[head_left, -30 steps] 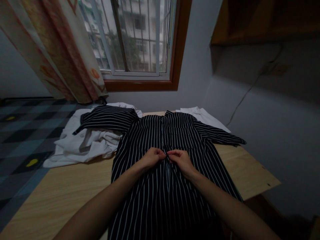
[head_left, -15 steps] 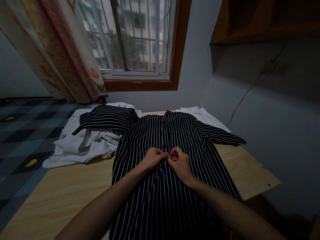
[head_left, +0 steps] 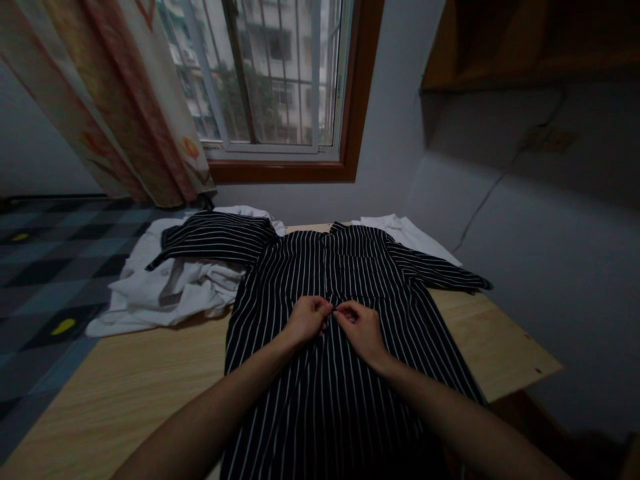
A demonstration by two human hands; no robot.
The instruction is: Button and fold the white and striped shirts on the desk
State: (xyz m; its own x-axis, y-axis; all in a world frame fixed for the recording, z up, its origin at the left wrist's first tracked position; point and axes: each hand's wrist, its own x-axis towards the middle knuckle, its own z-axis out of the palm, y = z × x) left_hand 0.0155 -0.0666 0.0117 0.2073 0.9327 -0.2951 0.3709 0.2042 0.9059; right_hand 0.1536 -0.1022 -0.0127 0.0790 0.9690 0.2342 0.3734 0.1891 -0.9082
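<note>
A black shirt with white stripes (head_left: 360, 273) lies spread front side up, its collar toward the window and its sleeves out to both sides. At the middle of its front, my left hand (head_left: 309, 317) pinches the cloth along the button line. My right hand (head_left: 361, 328) is closed right beside it, thumb and forefinger pinching the same front edge. The fingertips of both hands almost meet. Whether a button sits between them is too small to make out.
White garments (head_left: 173, 287) lie heaped at the left under one striped sleeve. Another folded white cloth (head_left: 405, 233) is at the back right. The wooden board (head_left: 150, 373) has its right corner near the wall. A checked bedspread (head_left: 45, 267) spreads at the left.
Both hands stay at the shirt's middle front. The left fingertips have shifted slightly left and up, and the right fingers have altered their pinch a little. The shirt has barely moved.
</note>
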